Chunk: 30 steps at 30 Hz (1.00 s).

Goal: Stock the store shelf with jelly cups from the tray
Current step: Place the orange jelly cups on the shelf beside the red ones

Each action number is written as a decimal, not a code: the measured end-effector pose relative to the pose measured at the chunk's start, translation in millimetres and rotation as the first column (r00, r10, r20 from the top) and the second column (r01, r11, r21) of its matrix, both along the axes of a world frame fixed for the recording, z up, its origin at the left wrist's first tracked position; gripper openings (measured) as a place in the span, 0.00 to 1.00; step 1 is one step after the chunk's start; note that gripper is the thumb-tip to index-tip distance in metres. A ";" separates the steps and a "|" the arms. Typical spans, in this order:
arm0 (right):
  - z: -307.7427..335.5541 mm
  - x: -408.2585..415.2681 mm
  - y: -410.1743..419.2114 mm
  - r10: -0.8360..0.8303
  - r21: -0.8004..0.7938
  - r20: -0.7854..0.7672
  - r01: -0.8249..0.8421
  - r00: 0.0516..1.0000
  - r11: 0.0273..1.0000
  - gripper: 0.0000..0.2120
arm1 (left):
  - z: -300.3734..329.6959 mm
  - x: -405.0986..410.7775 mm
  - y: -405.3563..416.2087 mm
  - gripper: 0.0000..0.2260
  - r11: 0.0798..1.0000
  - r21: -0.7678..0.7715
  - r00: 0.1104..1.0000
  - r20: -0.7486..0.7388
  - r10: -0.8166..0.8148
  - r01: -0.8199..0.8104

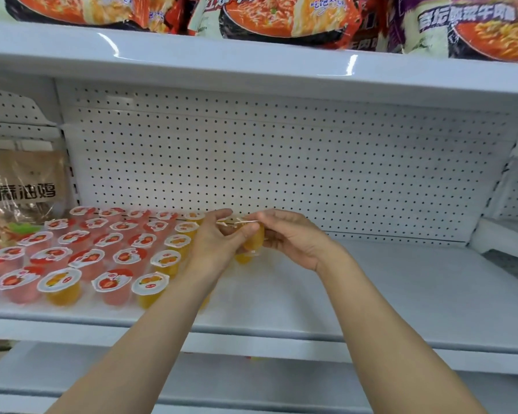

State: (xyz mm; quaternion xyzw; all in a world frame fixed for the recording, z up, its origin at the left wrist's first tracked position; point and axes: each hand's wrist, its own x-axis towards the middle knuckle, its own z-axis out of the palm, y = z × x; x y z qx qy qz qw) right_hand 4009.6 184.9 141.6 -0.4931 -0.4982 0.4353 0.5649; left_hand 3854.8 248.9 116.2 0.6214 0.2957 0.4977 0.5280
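Several jelly cups (111,283), red and orange with white foil lids, stand in rows on the left half of the white shelf (371,294). Both hands meet above the shelf just right of those rows. My right hand (290,237) grips an orange jelly cup (255,239) from the right, fingers curled round it. From the left my left hand (219,237) holds the same cup, thumb near its lid. Another orange cup (242,259) stands on the shelf right under the hands, partly hidden. No tray is in view.
A white pegboard back wall (281,162) rises behind the shelf. Noodle bags (281,16) fill the shelf above. A brown food bag (21,186) stands at the far left. A lower shelf (251,380) lies beneath my forearms.
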 end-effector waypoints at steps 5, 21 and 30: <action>-4.9 19.8 -14.9 -0.051 0.035 0.007 0.051 0.999 0.998 0.21 | 2.4 15.8 -3.0 0.42 0.995 0.015 0.994 -0.063 -0.094 0.095; -72.0 53.2 19.2 -0.605 0.156 0.457 0.610 0.653 0.777 0.17 | -26.4 23.0 30.3 0.28 0.876 0.255 0.181 -0.964 0.195 0.410; -84.5 49.0 31.3 -0.594 0.138 0.499 0.619 0.631 0.773 0.12 | -22.4 22.0 31.3 0.30 0.879 0.217 0.172 -0.972 0.157 0.424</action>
